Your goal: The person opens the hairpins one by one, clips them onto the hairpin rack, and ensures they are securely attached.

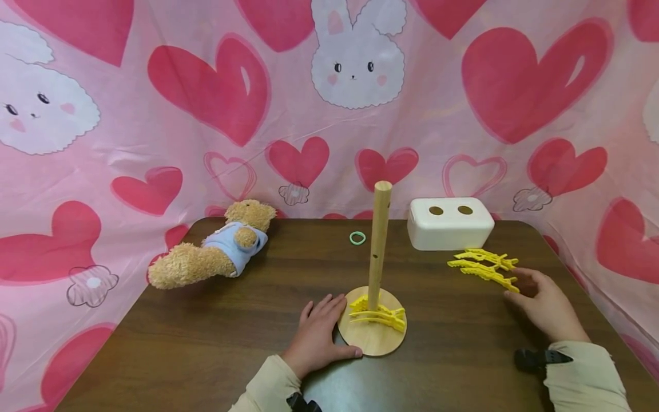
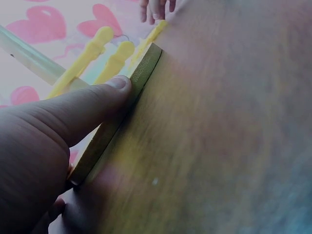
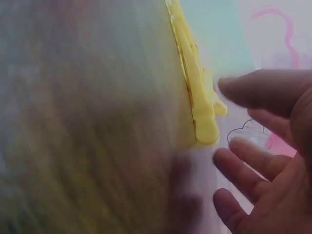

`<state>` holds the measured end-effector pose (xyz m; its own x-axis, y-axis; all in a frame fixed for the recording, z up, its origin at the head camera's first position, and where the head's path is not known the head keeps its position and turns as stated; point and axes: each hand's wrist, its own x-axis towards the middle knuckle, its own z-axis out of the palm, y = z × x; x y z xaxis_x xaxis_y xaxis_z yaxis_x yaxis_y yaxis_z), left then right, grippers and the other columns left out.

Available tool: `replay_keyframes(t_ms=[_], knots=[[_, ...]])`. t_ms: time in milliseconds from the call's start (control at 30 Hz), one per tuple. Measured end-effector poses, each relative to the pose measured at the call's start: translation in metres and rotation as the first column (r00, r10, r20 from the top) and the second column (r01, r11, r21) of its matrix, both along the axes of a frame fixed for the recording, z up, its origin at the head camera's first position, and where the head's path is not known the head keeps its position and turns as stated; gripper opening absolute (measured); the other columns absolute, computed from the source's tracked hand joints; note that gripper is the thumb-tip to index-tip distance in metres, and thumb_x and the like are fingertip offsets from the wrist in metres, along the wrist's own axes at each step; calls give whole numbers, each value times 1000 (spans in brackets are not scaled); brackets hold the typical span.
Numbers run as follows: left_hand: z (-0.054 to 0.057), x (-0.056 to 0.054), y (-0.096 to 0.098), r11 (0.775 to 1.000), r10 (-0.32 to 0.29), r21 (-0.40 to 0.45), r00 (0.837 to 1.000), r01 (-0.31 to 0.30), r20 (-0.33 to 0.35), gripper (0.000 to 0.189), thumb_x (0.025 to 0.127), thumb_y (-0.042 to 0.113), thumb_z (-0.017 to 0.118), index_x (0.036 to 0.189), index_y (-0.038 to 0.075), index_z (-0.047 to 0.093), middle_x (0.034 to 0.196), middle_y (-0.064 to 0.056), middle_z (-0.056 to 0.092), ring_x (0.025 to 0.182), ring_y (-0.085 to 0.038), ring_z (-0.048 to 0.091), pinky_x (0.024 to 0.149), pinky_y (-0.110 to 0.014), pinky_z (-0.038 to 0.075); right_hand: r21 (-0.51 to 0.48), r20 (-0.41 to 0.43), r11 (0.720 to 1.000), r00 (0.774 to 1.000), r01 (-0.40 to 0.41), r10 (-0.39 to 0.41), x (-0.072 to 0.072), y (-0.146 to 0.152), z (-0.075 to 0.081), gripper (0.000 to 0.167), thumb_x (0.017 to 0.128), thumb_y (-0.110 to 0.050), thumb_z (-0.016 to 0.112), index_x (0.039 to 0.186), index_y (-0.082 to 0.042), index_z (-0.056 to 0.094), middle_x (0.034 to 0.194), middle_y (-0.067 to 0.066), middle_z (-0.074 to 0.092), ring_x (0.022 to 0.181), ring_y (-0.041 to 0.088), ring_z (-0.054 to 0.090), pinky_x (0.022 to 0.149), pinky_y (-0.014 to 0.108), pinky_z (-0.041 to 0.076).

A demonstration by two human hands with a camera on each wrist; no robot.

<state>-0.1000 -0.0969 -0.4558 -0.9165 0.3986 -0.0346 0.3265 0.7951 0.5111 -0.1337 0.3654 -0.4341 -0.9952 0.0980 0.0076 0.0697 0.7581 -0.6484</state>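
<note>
A wooden stand has a round base (image 1: 374,344) and an upright post (image 1: 380,246) with small holes. My left hand (image 1: 320,337) holds the base at its left and front edge, with the thumb (image 2: 105,95) against the rim in the left wrist view. Yellow alligator hair clips (image 1: 378,318) lie on the base in front of and beside the post. At the right, more yellow hair clips (image 1: 484,270) lie on the table. My right hand (image 1: 546,303) is at their near right ends. The right wrist view shows its fingers (image 3: 243,170) spread, a gap from the clips.
Behind the right-hand clips stands a white box (image 1: 450,229) with two round holes on top. A small green ring (image 1: 357,238) lies behind the post. A teddy bear (image 1: 221,249) in a light blue top lies at the back left. The heart-patterned cloth (image 1: 329,131) hangs behind the table.
</note>
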Motion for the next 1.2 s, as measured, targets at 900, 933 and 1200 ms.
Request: replay_keyframes(t_ms=[900,933,1200], knots=[[1,0,1,1000,-1,4,1000,1,6,109,72,71,77,155,13,39,159,-2,39,149,-29,28,117,-63,13,-11,30,1000,999,-20,20,-1,-3,-4,62,92,-38,73,132,6,56,118,27,64,99,34,62,70,26,49],[1,0,1,1000,-2,4,1000,2,6,108,72,71,77,155,13,40,159,-2,39,149,-30,28,117,-63,13,-20,27,1000,999,-24,24,0,-5,-3,61,92,-38,73,132,5,57,119,27,64,100,34,63,70,24,50],[1,0,0,1000,4,8,1000,-4,15,109,72,71,77,155,13,39,159,-3,39,149,-29,27,117,-63,12,-3,-88,1000,996,-31,31,2,-20,0,50,92,-36,74,125,1,67,123,26,64,102,33,60,67,18,45]])
